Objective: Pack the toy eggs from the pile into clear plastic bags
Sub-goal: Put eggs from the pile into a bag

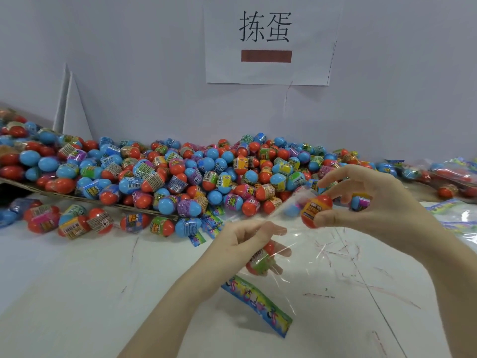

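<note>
Head view, one frame. I see both forearms reaching in from the near edge over the white table [77, 280], bare, angled toward the middle. My left hand [240, 241] sits at centre, palm turned rightward, fingers curled round the gathered clear plastic bag [296, 254]; through the film its fingers also close on a red egg with a green label [260, 259] that lies inside the bag. The bag's printed header strip [258, 306] hangs toward the near side and lies on the table. My right hand [366, 202] is held higher and to the right, wrist bent, palm facing left. Thumb and one finger pinch a red egg with an orange label [316, 210] right at the bag's far upper edge; I cannot tell whether the egg has passed the bag's mouth. The remaining fingers of that hand are spread apart and lifted, one reaching toward the far left. A blue-topped egg [361, 202] shows in the gap between those fingers; I cannot tell whether the hand carries it. The pile of toy eggs [180, 171], red and blue, runs along the far side on a cardboard sheet [64, 195], with a few loose eggs on the table to its near left. Filled bags [449, 174] lie at the far right. A paper sign [268, 45] is fixed to the wall [129, 60].
</note>
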